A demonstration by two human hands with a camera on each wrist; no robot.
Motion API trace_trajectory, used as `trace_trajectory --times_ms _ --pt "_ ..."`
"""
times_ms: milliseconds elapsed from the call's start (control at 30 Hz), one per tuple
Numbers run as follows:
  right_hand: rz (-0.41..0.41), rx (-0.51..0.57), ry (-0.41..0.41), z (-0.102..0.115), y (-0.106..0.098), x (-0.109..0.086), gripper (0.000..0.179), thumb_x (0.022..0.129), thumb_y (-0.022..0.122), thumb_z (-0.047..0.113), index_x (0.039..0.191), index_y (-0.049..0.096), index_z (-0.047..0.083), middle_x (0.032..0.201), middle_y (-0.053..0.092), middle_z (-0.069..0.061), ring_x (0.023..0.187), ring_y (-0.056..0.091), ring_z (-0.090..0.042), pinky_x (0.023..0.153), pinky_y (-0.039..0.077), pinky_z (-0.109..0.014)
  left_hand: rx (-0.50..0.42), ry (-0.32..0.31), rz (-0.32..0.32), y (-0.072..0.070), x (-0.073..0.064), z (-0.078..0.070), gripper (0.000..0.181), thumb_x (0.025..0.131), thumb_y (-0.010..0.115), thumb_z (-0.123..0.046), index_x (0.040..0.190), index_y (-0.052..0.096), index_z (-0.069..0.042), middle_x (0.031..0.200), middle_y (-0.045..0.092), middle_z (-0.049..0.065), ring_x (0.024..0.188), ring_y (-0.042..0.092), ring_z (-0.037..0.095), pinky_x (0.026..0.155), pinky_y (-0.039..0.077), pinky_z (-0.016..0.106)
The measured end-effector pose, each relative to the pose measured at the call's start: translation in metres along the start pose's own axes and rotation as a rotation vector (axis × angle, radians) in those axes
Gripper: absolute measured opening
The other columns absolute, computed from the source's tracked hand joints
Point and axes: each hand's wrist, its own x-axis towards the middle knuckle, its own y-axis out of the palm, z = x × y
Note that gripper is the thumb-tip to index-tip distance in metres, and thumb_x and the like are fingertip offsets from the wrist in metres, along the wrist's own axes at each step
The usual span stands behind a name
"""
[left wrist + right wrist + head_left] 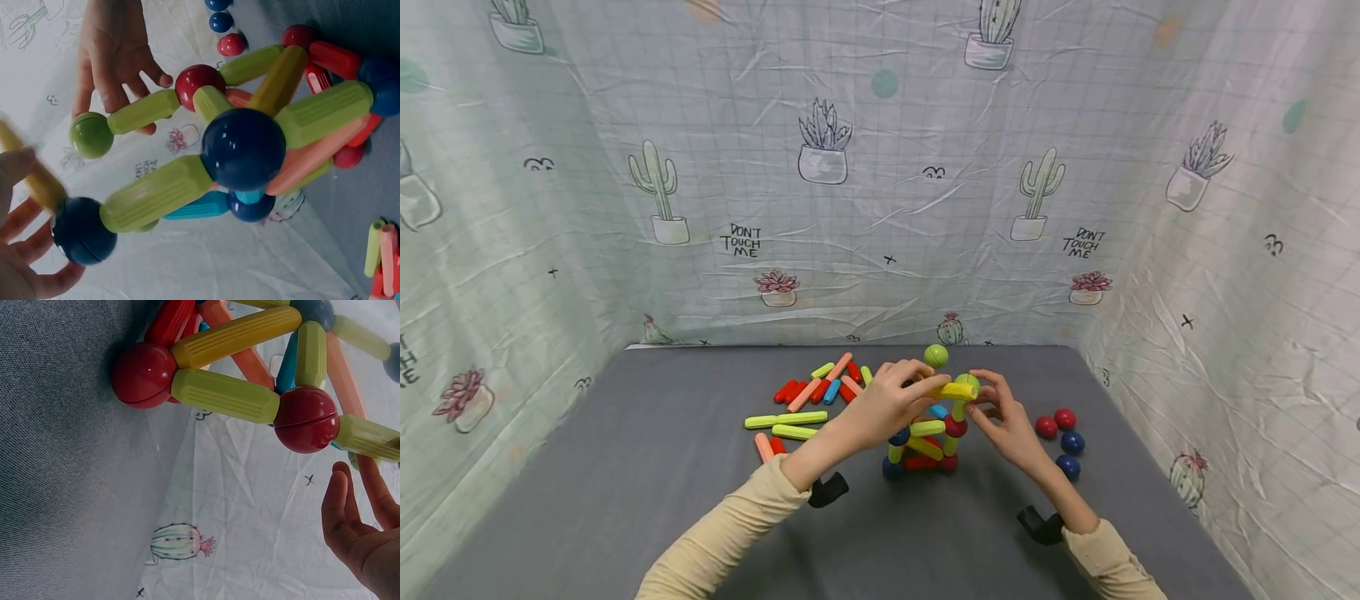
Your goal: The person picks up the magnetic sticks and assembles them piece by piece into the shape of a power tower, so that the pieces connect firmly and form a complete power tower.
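A frame of coloured rods and balls stands on the table, with a red ball (955, 427) midway up its right side. My left hand (887, 402) pinches a yellow rod (953, 391) across the frame's top. In the left wrist view, that rod meets a blue ball (84, 231), with left-hand fingers right beside it. The rod's far end reaches a green ball (967, 380) at the upper right corner. Around that corner my right hand (1011, 423) has its fingers loosely spread, fingertips at the green ball and the green rod (144, 111) under it.
Loose rods in red, pink, blue and green (801, 418) lie left of and behind the frame. Red balls (1065, 418) and blue balls (1072, 442) lie to the right. Another green ball (936, 356) tops the frame's rear. A printed curtain (887, 208) surrounds the grey table (647, 467).
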Motion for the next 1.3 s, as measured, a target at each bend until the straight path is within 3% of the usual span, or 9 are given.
trace_trajectory --times_ms 267,367,533,767,900,1000,1100,1167,1300 --pt "-0.007 -0.004 -0.025 0.024 -0.003 0.002 0.047 0.083 0.054 -0.007 0.126 0.034 -0.001 0.094 0.062 -0.02 0.08 0.062 -0.024 0.065 0.052 -0.032 0.561 0.095 0.322 0.005 -0.005 -0.009 0.036 0.081 0.063 -0.023 0.115 0.059 -0.034 0.114 0.056 0.001 0.094 0.051 0.017 0.085 0.041 0.038" --pt "-0.009 -0.006 -0.015 0.028 -0.003 0.002 0.047 0.084 0.054 -0.006 0.125 0.034 0.0 0.094 0.063 -0.02 0.08 0.062 -0.027 0.064 0.052 -0.033 0.698 0.089 0.373 0.013 -0.004 -0.013 0.032 0.083 0.061 -0.023 0.114 0.061 -0.033 0.116 0.056 0.002 0.099 0.053 0.019 0.087 0.043 0.042" --pt "-0.012 -0.005 -0.025 0.028 -0.002 0.001 0.047 0.083 0.054 -0.006 0.125 0.035 0.0 0.094 0.063 -0.02 0.082 0.061 -0.018 0.063 0.052 -0.031 0.727 0.052 0.363 0.019 -0.002 -0.015 0.027 0.084 0.061 -0.022 0.109 0.065 -0.03 0.107 0.057 0.0 0.098 0.054 0.02 0.086 0.044 0.041" --pt "-0.016 -0.006 -0.045 0.028 -0.002 0.001 0.047 0.083 0.054 -0.008 0.126 0.034 -0.002 0.094 0.063 -0.021 0.081 0.062 -0.027 0.062 0.052 -0.032 0.715 0.059 0.347 0.022 0.0 -0.016 0.022 0.085 0.06 -0.019 0.104 0.066 -0.027 0.1 0.057 -0.001 0.096 0.052 0.02 0.085 0.044 0.043" --pt "-0.001 -0.006 -0.052 0.027 -0.003 0.001 0.05 0.083 0.054 -0.008 0.128 0.033 -0.002 0.094 0.062 -0.022 0.08 0.061 -0.03 0.062 0.052 -0.032 0.667 0.053 0.226 0.018 -0.004 -0.016 0.033 0.082 0.064 -0.019 0.113 0.06 -0.025 0.11 0.054 0.001 0.102 0.049 0.022 0.089 0.039 0.047" --pt "0.027 -0.003 -0.032 0.026 -0.003 0.0 0.052 0.083 0.054 -0.008 0.13 0.032 -0.002 0.094 0.063 -0.021 0.08 0.062 -0.031 0.063 0.052 -0.031 0.594 0.027 -0.02 0.015 -0.017 -0.016 0.032 0.082 0.063 -0.023 0.113 0.057 -0.019 0.107 0.054 0.005 0.098 0.049 0.023 0.087 0.039 0.047" --pt "0.057 -0.024 0.01 0.026 -0.002 -0.002 0.041 0.084 0.053 -0.005 0.124 0.042 -0.003 0.094 0.063 -0.019 0.083 0.062 -0.031 0.065 0.052 -0.03 0.502 -0.032 -0.239 0.018 -0.038 -0.015 0.022 0.083 0.061 -0.024 0.099 0.058 -0.01 0.093 0.055 0.007 0.085 0.05 0.022 0.078 0.041 0.041" --pt "0.071 -0.041 0.031 0.025 -0.002 -0.003 0.03 0.085 0.053 -0.003 0.115 0.05 -0.003 0.093 0.064 -0.018 0.085 0.061 -0.03 0.067 0.052 -0.03 0.446 -0.097 -0.282 0.023 -0.055 -0.014 0.02 0.081 0.063 -0.024 0.089 0.056 -0.007 0.083 0.052 0.006 0.077 0.049 0.021 0.073 0.039 0.037" --pt "0.079 -0.055 0.035 0.018 -0.001 -0.002 0.016 0.087 0.052 -0.002 0.102 0.058 -0.001 0.09 0.064 -0.017 0.086 0.06 -0.027 0.067 0.052 -0.03 0.331 -0.256 -0.207 0.035 -0.078 -0.012 0.035 0.068 0.076 -0.03 0.083 0.054 -0.008 0.077 0.049 0.003 0.069 0.046 0.016 0.068 0.032 0.033"
